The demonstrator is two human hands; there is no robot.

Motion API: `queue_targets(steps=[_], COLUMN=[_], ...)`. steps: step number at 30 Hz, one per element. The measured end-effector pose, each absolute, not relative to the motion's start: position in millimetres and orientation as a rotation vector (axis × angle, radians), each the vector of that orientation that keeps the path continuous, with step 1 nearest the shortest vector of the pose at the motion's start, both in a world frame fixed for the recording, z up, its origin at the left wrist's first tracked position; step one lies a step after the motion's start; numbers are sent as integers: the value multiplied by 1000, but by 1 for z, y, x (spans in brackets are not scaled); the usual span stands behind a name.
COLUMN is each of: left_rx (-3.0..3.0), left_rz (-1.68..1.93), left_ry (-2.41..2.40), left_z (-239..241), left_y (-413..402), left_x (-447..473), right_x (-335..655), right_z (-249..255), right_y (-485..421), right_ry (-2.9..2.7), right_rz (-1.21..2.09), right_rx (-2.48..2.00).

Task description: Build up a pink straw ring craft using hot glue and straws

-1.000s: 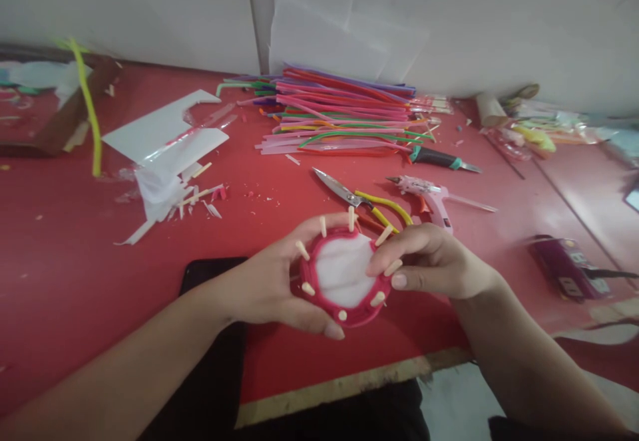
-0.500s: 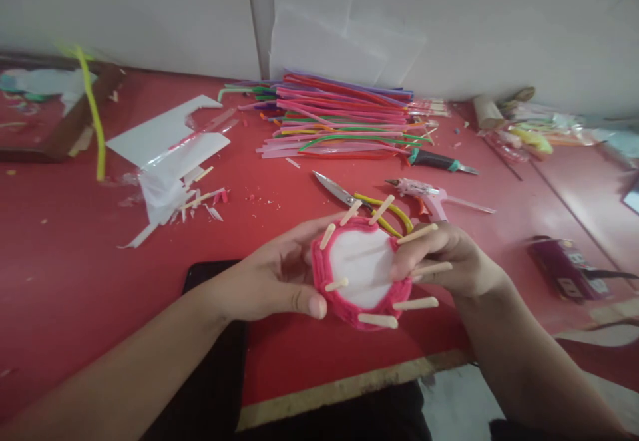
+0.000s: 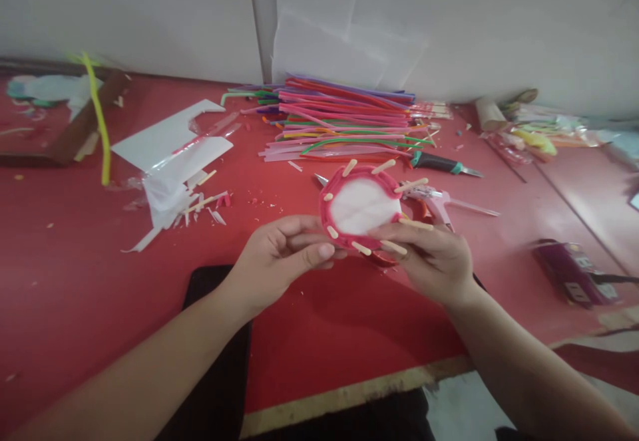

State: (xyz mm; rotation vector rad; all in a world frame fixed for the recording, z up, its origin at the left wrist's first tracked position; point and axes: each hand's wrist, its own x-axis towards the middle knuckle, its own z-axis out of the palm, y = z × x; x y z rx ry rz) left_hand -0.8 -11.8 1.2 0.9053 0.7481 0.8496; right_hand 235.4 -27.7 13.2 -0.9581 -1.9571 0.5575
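Between my hands, above the red table, is a small round basket (image 3: 363, 207) with a white base, pink pipe cleaner wound around its rim and several short wooden sticks standing out of it. My left hand (image 3: 284, 255) grips its lower left side, thumb in front and fingers behind. At its lower right side, my right hand (image 3: 434, 258) pinches the edge, with some fingers hidden underneath. Behind the basket, scissors (image 3: 321, 179) are mostly covered, only the blade tip and a bit of handle showing. A pink glue gun (image 3: 433, 200) lies just beyond my right hand.
A pile of coloured pipe cleaners (image 3: 344, 118) lies at the back by the wall. Right of it is a craft knife (image 3: 444, 163). Cut white card (image 3: 164, 142) and scraps lie left, a dark phone-like slab (image 3: 214, 288) near my left forearm, a purple box (image 3: 574, 271) at right.
Both hands have lifted the basket up and away from me, tilting it so its white inside faces me more. My right thumb has moved from inside the base to the rim.
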Motion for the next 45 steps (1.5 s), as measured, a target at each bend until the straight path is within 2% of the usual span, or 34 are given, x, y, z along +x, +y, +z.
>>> queue_targets(steps=[16, 45], left_rx=[936, 844], left_rz=[891, 875], left_ry=[895, 897], left_z=[3, 1], left_y=[-9, -9], left_x=[1, 1], right_x=[223, 218], right_z=[19, 11], right_y=[-33, -31], right_ry=[-2055, -1945], right_rz=[395, 536], right_rx=[-940, -1025])
